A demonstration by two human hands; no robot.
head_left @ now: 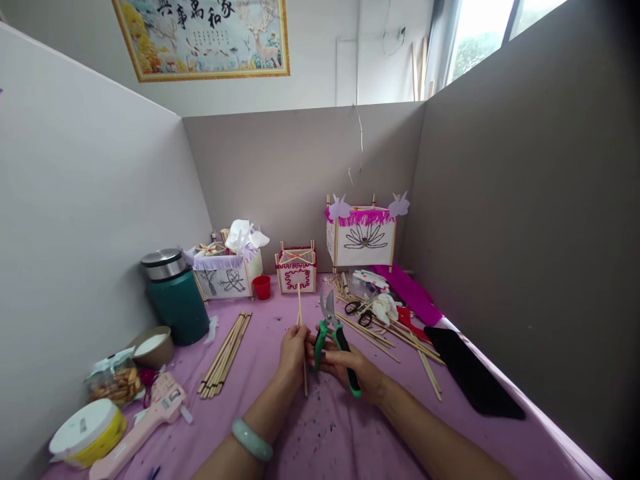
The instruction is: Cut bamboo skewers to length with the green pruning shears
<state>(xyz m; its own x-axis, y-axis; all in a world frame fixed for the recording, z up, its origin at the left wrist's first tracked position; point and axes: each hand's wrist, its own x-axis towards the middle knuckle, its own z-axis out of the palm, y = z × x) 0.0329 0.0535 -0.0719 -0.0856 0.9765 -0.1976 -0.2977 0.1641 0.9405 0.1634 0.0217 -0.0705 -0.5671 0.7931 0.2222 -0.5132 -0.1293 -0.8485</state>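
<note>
My left hand (293, 350) is closed around a thin wooden stick (301, 320) held nearly upright above the pink table cover (320, 427). A pale green bangle (251, 439) sits on that wrist. My right hand (345, 365) grips green-handled pruning shears (333, 333), blades pointing up and away, just right of the stick. The two hands touch at the fingers. The blades are not on the stick.
A bundle of sticks (225, 353) lies to the left, more sticks (390, 337) and black scissors (359, 312) to the right. Three paper lanterns (363, 237) stand at the back. A green flask (175, 297), bowl (153, 347), glue gun (150, 417) and tape tub (90, 433) line the left. Grey partitions enclose the table.
</note>
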